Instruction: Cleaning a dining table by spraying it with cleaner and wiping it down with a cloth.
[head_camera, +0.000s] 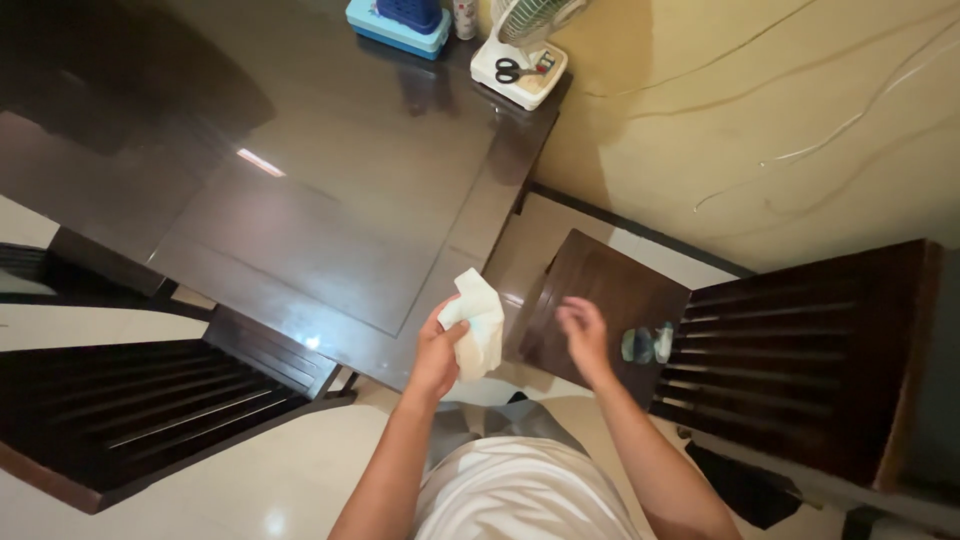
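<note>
At the top centre of the frame, a flat light-blue box (395, 30) with a dark blue container on it sits at the far edge of the dark glossy table (300, 190). Just right of it stands a small white fan (520, 55), black-handled scissors (515, 71) lying on its base. In the lower centre, the left hand (435, 355) holds a crumpled white cloth (478, 322), its grip closed around it, over the table's near edge. The right hand (585, 335) hovers with loosely curled, empty fingers above a dark wooden chair (610, 300); a small greenish object (647, 344) lies on the seat just beside it. Another slatted chair (150, 410) fills the lower left.
</note>
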